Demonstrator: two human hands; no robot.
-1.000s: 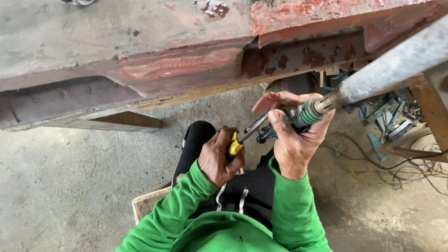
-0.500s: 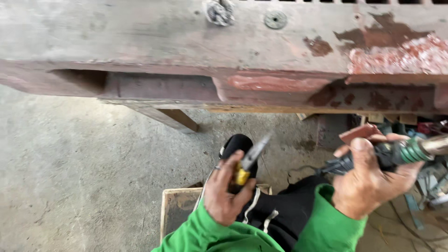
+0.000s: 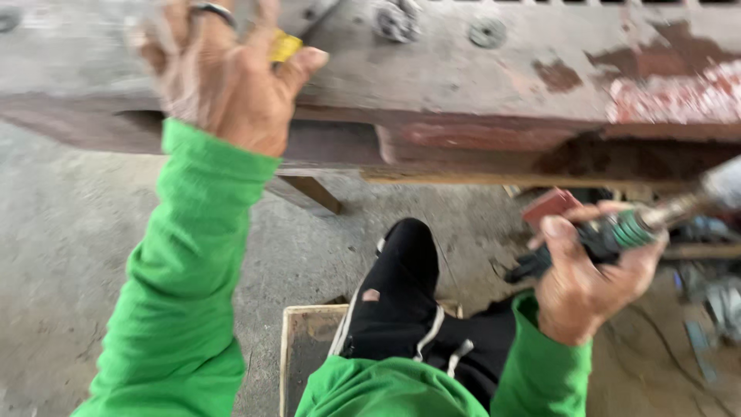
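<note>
My left hand (image 3: 224, 73) is raised to the rusty metal beam (image 3: 478, 85) at the upper left and grips a small yellow-handled tool (image 3: 284, 46), of which only a bit of yellow shows. My right hand (image 3: 590, 278) is low at the right, closed around a hand-held tool with a green collar (image 3: 629, 229) and a dark body, attached to a grey hose or pipe (image 3: 722, 185). A reddish flat piece (image 3: 549, 207) sits by its fingers. Both arms wear green sleeves.
Two bolts or nuts (image 3: 397, 19) stick out of the beam's top face. My black-trousered leg (image 3: 397, 293) rests over a low wooden stool (image 3: 305, 340). Cables and scrap parts (image 3: 706, 309) lie on the concrete floor (image 3: 69, 262) at the right.
My left hand has lifted from near my knee up to the beam with the yellow-handled tool. The view has tilted up and closer; the right hand stays low with its tool.
</note>
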